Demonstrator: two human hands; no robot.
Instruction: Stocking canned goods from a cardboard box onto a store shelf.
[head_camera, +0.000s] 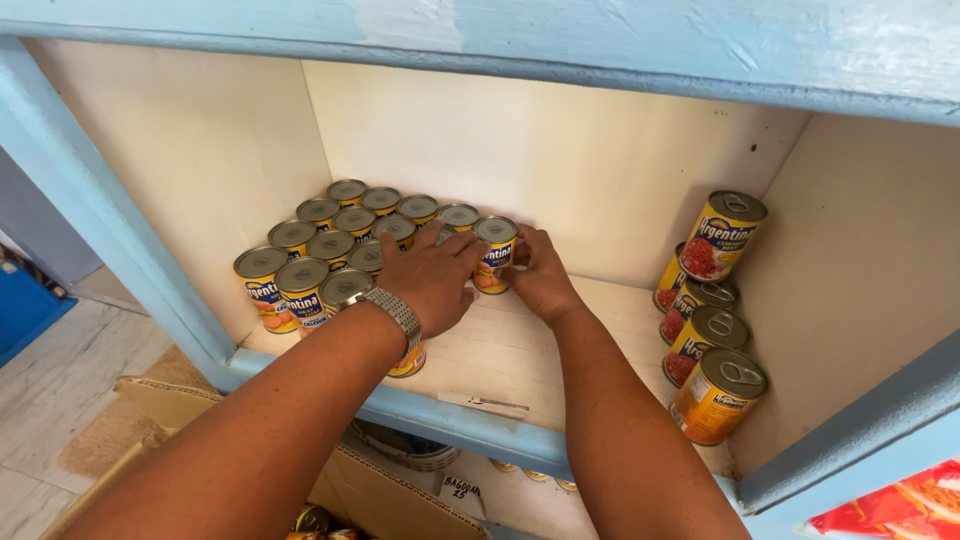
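While cans (330, 245) fill the shelf (520, 350), both hands (435, 275) seemingly grip one can (496, 250)

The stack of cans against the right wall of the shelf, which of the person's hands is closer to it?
Right. The right hand lies between the can group and the stack of cans; the left hand is farther left.

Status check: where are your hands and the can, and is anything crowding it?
Both hands, left hand and right hand, on one can. Can upright on shelf, beside can group. Grip closure unclear. Stacked cans far right, clear.
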